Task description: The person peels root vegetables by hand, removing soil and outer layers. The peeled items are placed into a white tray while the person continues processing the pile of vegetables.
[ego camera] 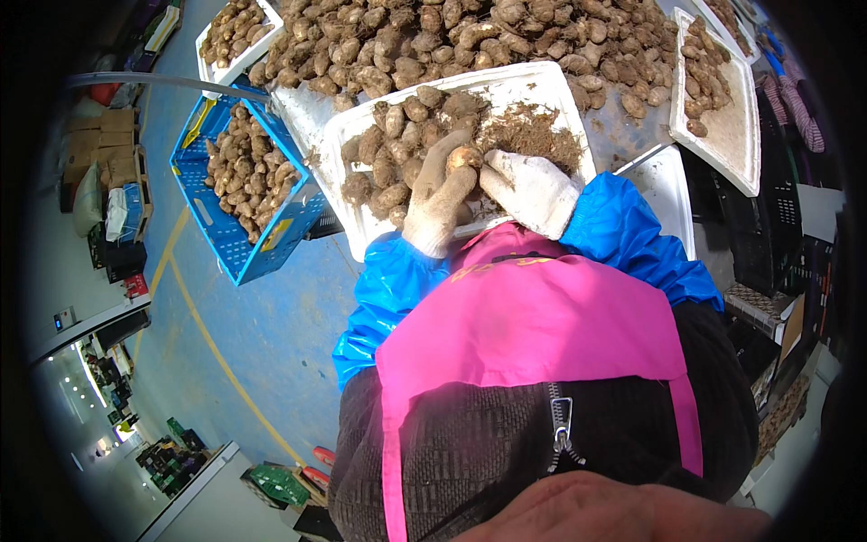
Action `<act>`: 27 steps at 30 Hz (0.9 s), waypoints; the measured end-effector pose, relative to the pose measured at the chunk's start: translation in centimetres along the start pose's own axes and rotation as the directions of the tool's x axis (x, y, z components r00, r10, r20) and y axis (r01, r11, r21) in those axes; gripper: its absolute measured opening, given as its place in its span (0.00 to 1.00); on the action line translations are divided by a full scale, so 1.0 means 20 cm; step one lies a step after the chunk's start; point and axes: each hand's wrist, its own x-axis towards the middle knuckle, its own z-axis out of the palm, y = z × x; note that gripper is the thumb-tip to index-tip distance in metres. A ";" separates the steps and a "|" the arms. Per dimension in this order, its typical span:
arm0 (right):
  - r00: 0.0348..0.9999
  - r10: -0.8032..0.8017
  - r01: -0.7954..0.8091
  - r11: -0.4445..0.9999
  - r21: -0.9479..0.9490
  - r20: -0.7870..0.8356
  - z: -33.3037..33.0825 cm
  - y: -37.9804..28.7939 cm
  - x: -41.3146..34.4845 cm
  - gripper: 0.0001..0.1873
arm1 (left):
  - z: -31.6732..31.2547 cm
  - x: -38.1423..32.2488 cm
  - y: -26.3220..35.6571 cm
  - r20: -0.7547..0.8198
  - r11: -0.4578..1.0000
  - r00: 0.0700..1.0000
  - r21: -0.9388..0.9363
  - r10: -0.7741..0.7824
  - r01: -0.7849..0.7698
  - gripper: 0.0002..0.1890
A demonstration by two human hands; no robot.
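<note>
My left hand [439,196], in a soiled knitted glove, grips a brown taro corm [464,158] with a pale end facing up. Close against the corm's right side is my right hand [532,190], gloved in white with the fingers bent; whether it pinches anything is hidden. Both hands are over a white foam tray [335,135]. Several hairy taro corms [386,169] fill the tray's left part, while a heap of loose root fibres [535,135] lies at its right.
Beyond the tray spreads a large taro pile [440,40] on a metal table [626,135]. A blue plastic crate [237,261] of corms stands at left. Other foam trays [735,135] flank the pile. At far right appears another person's striped sleeve [802,118].
</note>
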 end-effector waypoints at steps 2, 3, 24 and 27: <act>0.990 -0.138 0.140 0.976 -0.168 0.025 0.00 0.00 -0.01 0.15 | 0.01 0.00 0.00 -0.013 1.000 1.000 0.012 0.017 -0.017 0.29; 0.986 -0.167 0.168 0.970 -0.174 0.021 0.01 0.00 -0.01 0.15 | 0.01 -0.01 0.00 -0.025 0.999 1.000 0.037 0.002 -0.001 0.29; 0.969 0.207 -0.243 0.899 0.364 0.135 -0.01 0.00 0.02 0.12 | 0.00 -0.02 0.03 -0.016 1.000 1.000 0.014 0.004 -0.003 0.29; 0.970 0.202 -0.235 0.913 0.334 0.132 0.00 0.00 0.01 0.12 | 0.01 -0.02 0.02 -0.028 0.994 0.999 0.104 0.017 -0.014 0.27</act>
